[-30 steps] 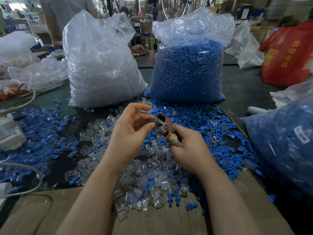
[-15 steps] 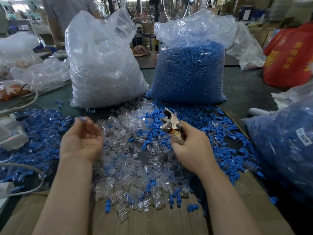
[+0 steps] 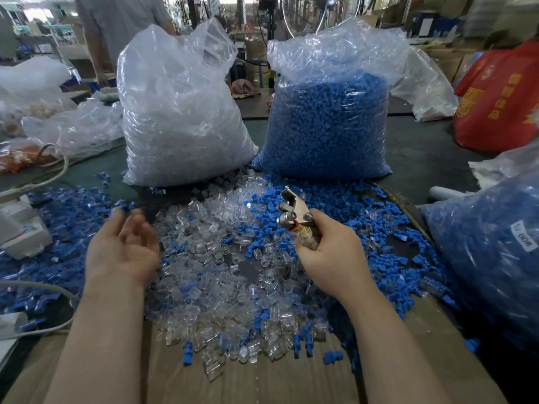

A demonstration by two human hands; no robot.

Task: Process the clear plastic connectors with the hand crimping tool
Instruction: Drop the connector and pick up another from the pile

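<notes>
A loose heap of clear plastic connectors (image 3: 221, 275) mixed with blue caps lies on the table in front of me. My right hand (image 3: 332, 252) grips the taped handles of the metal hand crimping tool (image 3: 293, 212), whose jaws point up and away over the heap. My left hand (image 3: 122, 249) hovers palm up at the heap's left edge, fingers loosely apart, with nothing visible in it. A pile of blue pieces (image 3: 58, 217) spreads just beyond its fingertips.
Two tall plastic bags stand behind the heap: one of clear connectors (image 3: 180, 118), one of blue caps (image 3: 329, 123). Another blue-filled bag (image 3: 490, 252) sits at the right. A small white device (image 3: 23, 231) and cables lie at the left. Brown cardboard (image 3: 262, 380) covers the near edge.
My left hand left the tool's jaws, swung out to the left and opened over the blue pile. My right hand kept hold of the tool and shifted slightly right.
</notes>
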